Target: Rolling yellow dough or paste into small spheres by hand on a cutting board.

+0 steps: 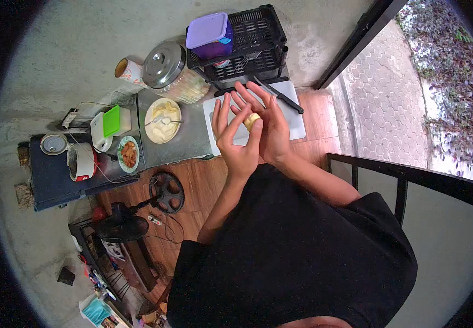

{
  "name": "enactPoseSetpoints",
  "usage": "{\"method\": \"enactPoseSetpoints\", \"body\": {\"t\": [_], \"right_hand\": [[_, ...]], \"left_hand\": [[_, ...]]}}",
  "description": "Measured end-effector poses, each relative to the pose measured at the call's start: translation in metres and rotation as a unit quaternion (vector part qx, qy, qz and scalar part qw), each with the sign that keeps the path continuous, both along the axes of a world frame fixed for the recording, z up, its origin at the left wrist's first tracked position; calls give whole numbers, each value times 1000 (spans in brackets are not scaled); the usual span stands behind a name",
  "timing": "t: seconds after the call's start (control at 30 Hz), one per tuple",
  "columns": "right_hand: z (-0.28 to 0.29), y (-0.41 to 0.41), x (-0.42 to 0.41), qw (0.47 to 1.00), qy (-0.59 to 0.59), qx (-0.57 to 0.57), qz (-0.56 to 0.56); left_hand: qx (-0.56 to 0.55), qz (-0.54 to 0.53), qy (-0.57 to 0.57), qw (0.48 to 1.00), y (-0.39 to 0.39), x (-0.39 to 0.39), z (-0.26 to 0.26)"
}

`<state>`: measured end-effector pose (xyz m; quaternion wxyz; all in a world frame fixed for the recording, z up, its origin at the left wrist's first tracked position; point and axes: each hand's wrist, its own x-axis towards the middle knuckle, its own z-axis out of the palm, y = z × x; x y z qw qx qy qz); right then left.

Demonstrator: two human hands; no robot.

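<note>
Both hands are up in front of my chest, over a white cutting board (297,128). Between the thumb and index finger of my left hand (236,149) is a small pale-yellow lump (252,121), which looks like dough. My right hand (275,135) is just beside it, palm towards the lump and fingers spread; whether the palm touches it is hidden. A knife with a black handle (287,101) lies across the board's far right part. Left of the board, a cream bowl (149,133) contains a pale, soft mass and a yellower portion, with metal utensils in it.
Behind the board stands a black plastic rack (257,30) with a purple lidded container (208,35). A large jar (179,84) is beside it. Further left are a green-rimmed plate of food (128,154), a green-lidded box (113,121) and a white pot (81,162). A fan (124,223) occupies the floor.
</note>
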<state>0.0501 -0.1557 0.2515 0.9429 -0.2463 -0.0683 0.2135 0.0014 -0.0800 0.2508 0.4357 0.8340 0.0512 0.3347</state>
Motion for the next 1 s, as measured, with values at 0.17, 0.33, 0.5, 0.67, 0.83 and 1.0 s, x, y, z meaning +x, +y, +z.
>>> {"method": "enactPoseSetpoints", "body": {"t": [0.17,0.33,0.5,0.67,0.83,1.0], "right_hand": [[1,-2,2,998,50,29,24],[4,-4,2,995,78,46,34],[6,-5,3,992,106,23,57],[16,-18,6,976,146,46,158],[13,-20,9,972,164,87,144],[16,-19,8,967,177,112,143]], "left_hand": [[-28,2,-6,1000,-1,0,-2],[-27,-11,-5,1000,-2,-1,-3],[-27,-21,8,999,-2,0,1],[23,-32,35,999,7,-2,4],[-21,-46,18,999,11,-3,5],[85,-42,25,995,8,-4,2]]}}
